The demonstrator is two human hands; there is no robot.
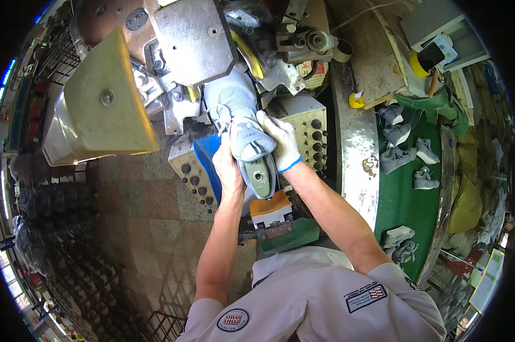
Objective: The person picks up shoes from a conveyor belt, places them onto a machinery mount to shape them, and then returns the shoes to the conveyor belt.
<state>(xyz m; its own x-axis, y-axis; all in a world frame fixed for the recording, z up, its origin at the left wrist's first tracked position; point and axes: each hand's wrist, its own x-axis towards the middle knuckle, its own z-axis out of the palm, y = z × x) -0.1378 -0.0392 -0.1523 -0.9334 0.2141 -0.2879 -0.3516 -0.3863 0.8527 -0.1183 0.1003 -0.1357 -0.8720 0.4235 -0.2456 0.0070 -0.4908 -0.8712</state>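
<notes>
A light grey-blue shoe upper point(238, 104) with laces sits on a green shoe last point(260, 175), its toe end in under the machine's metal plate point(193, 40). My bare left hand point(228, 164) grips the left side near the heel, fingers partly hidden behind the shoe. On the opposite side my right hand point(281, 140), in a white knitted glove with a blue cuff, is wrapped against the upper by the tongue. Just below the heel is an orange-brown pad point(270, 206) on a metal block. The toe's far end is hidden by the plate.
A large cream lamp-like hood point(100, 105) juts out at left. Control boxes with black knobs point(317, 135) flank the shoe. On the right, a green conveyor belt point(404, 196) carries several grey shoes point(398, 158) behind a metal edge. Dark racks point(63, 228) stand at far left.
</notes>
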